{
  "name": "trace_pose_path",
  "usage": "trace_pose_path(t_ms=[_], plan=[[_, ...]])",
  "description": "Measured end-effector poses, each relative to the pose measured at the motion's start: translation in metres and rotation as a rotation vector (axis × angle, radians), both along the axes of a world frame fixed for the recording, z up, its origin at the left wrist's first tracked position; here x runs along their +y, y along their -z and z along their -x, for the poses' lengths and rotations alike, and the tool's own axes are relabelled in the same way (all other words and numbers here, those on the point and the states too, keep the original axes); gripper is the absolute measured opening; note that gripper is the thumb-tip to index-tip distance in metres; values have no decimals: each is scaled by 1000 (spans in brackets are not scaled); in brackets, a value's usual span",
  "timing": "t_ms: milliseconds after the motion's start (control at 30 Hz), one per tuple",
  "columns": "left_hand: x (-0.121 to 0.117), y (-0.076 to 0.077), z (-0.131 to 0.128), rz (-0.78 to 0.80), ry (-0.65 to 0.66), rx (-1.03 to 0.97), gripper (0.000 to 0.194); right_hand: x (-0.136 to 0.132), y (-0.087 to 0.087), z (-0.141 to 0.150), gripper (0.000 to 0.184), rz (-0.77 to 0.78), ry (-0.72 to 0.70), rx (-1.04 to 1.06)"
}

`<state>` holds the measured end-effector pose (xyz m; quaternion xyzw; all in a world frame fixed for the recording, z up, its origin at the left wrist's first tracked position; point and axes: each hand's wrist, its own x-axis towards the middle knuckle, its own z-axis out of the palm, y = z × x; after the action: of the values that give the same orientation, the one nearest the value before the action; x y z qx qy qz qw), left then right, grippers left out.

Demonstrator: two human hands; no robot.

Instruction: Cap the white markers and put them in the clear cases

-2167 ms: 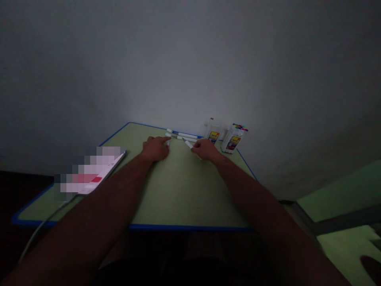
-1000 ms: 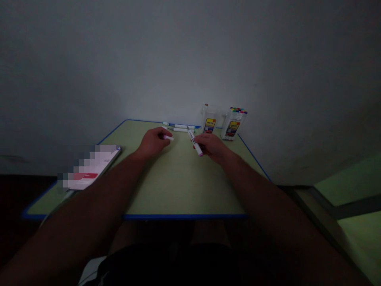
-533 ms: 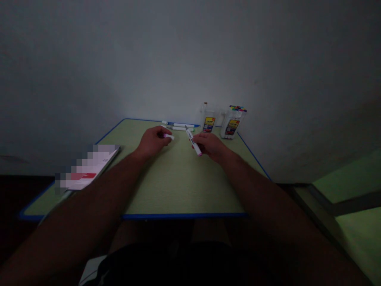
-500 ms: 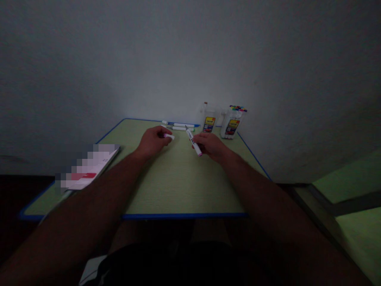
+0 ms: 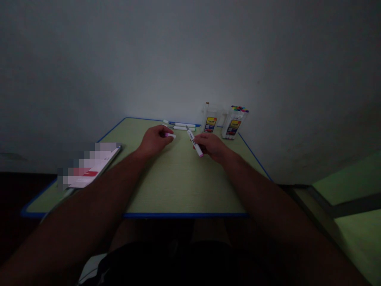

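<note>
My right hand (image 5: 210, 146) pinches a white marker (image 5: 195, 143) with a pink end. Its uncapped grey tip points up and to the left, away from me. Between the closed fingers of my left hand (image 5: 155, 140) is a small white and pink marker cap (image 5: 170, 135). Cap and marker are apart, a short gap between them. Behind my hands, two more white markers lie side by side near the wall, one blue-ended marker (image 5: 185, 125) and one green-ended marker (image 5: 184, 128). Their tips are bare. A loose white cap (image 5: 166, 122) lies to their left.
A clear marker case (image 5: 210, 121) with one brown-topped marker in it stands at the back right. Beside it is a second clear case (image 5: 233, 125) full of coloured markers. A tablet-like device (image 5: 86, 174), partly pixelated, lies on the blue-edged table (image 5: 187, 190) at left, with a cable.
From 2.2 s ago, my right hand has brought the marker closer to me and my left hand has picked up the pink cap. Over the last second both hands hold nearly still.
</note>
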<state>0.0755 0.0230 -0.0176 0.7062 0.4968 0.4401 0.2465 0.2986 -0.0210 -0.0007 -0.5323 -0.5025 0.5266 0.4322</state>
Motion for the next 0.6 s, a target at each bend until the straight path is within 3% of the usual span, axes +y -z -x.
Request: trace_pose_path(t_ms=[600], plan=[[2,3,0,-5,28,-60,21,1,2,-2,11,2,-7,-2]])
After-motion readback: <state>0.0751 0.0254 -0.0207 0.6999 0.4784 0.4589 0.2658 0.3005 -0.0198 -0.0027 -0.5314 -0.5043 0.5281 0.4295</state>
